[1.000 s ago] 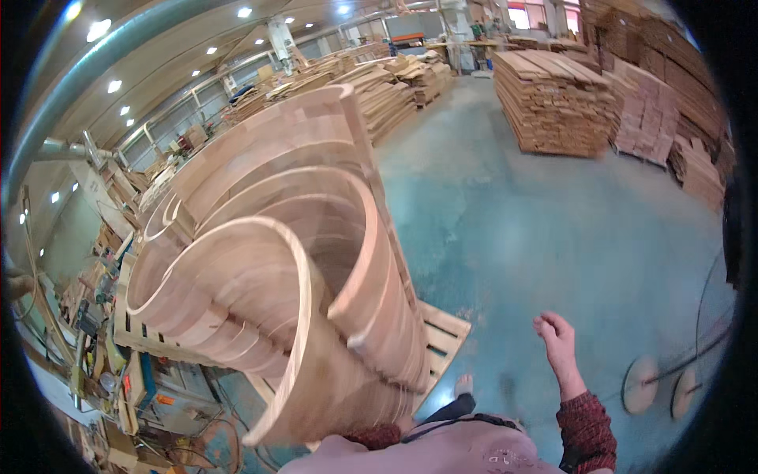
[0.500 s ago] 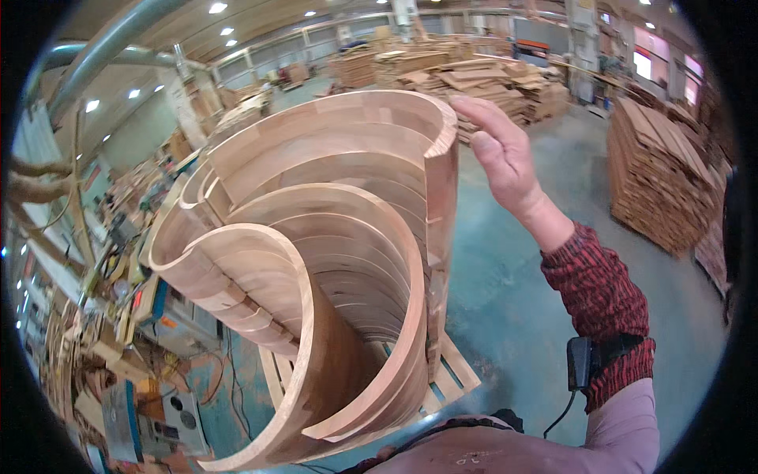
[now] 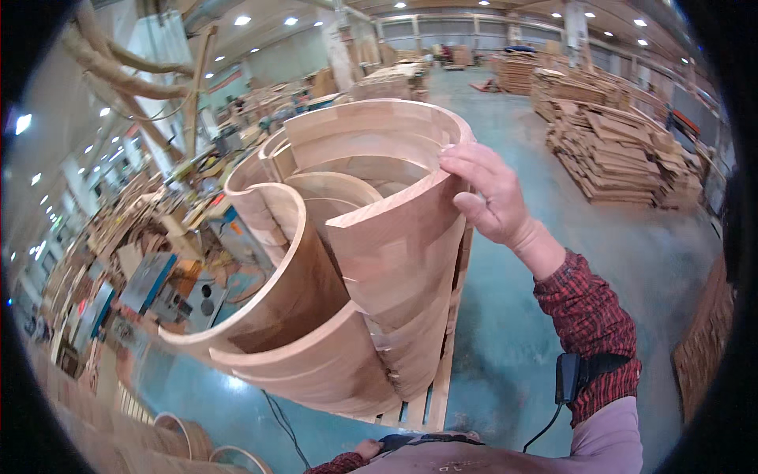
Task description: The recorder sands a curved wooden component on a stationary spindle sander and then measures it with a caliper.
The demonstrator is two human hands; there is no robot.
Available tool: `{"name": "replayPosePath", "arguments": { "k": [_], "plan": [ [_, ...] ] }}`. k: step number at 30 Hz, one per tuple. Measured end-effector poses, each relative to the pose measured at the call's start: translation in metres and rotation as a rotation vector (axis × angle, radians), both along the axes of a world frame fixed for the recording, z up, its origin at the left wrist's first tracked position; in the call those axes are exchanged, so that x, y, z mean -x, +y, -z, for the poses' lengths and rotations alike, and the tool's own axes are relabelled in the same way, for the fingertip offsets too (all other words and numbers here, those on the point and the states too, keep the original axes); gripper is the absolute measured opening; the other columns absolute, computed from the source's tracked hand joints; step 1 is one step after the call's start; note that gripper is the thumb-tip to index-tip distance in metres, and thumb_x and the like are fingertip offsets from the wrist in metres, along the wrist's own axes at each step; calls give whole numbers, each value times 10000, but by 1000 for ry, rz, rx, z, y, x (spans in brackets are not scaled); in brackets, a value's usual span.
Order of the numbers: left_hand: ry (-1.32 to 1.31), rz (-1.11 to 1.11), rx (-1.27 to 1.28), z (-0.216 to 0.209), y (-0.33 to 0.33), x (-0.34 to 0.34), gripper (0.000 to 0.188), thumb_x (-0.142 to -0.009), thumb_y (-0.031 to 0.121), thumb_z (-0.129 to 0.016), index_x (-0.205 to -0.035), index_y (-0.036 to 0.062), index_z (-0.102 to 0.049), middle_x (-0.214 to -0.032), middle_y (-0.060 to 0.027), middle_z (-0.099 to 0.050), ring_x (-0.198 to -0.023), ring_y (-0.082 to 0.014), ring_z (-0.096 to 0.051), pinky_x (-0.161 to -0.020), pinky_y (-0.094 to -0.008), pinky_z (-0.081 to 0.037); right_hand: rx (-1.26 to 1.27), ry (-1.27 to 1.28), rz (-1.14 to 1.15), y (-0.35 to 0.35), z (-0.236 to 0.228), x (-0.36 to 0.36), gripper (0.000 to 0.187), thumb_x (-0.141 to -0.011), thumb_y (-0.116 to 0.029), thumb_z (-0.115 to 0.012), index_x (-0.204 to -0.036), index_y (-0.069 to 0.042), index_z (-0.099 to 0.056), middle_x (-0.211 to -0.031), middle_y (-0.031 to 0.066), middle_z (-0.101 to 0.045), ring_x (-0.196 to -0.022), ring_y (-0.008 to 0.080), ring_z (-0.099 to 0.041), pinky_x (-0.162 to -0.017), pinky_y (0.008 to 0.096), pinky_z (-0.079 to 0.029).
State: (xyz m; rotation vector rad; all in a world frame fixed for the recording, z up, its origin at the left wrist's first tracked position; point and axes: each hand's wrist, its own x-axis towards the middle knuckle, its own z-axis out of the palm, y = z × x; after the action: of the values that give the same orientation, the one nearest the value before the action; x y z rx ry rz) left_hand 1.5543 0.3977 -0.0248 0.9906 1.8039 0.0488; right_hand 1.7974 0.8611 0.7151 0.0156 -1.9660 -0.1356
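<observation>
A cluster of curved wooden panels (image 3: 399, 268) stands upright and nested on a slatted wooden pallet (image 3: 437, 403). The outermost panel wraps round the far and right sides, its pale end toward me. My right hand (image 3: 493, 193) is at that panel's upper right rim. Its fingers lie stretched over the top edge with the thumb apart on the outer side, not wrapped round it. A scroll-like panel (image 3: 296, 261) curls on the left of the cluster. Low by my body, my left hand (image 3: 368, 449) shows only in part, away from the panels; its fingers are too small to make out.
Stacks of boards (image 3: 608, 150) stand at the far right, with a dark wood stack (image 3: 703, 347) nearer on the right. Machines (image 3: 170, 292) and offcuts crowd the left. A black cable (image 3: 284, 426) runs over the blue floor, and round wooden hoops (image 3: 185, 434) are at lower left.
The view has swung left, so the board stacks appear farther right. My right hand's fingers have come over the panel's rim, and my left hand now shows at the lower edge.
</observation>
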Motion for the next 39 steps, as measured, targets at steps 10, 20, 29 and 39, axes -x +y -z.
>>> {"name": "replayPosePath", "arguments": {
  "k": [10, 20, 29, 39],
  "plan": [
    [-7, -484, -36, -137, -9, -85, 511, -902, 496, -635, -1093, 41, -767, -1114, -218, -747, -1059, -370, -708, -921, -456, -554, -25, 143, -76, 16, 2, -5, 357, -931, -286, -694, -1148, -4, -715, -1150, 175, -723, -1103, 380, -670, -1006, 468, -502],
    [265, 50, -67, -54, -78, -62, 413, -941, 429, -641, -1089, 66, -770, -888, -160, -751, -852, -317, -724, -755, -437, -569, -31, 18, -113, 46, -23, 27, 374, -1008, -297, -554, -743, -59, -667, -718, 150, -632, -690, 360, -630, -634, 432, -496],
    [101, -361, -144, -78, 22, -104, 447, -931, 436, -597, -1161, 81, -741, -1072, -221, -741, -1058, -390, -702, -927, -480, -538, 445, 481, -132, 105, -111, -19, 624, -1049, -518, -512, -770, 23, -653, -683, 181, -632, -524, 232, -549, -538, 396, -430],
    [71, -125, -786, -268, 334, -225, 400, -979, 320, -638, -1216, 0, -662, -1129, -285, -694, -1080, -441, -667, -888, -496, -530, 560, 472, -831, 248, -66, -329, 323, -1003, -343, -579, -816, -85, -525, -676, 29, -500, -648, 187, -488, -723, 360, -451]
  ]
}}
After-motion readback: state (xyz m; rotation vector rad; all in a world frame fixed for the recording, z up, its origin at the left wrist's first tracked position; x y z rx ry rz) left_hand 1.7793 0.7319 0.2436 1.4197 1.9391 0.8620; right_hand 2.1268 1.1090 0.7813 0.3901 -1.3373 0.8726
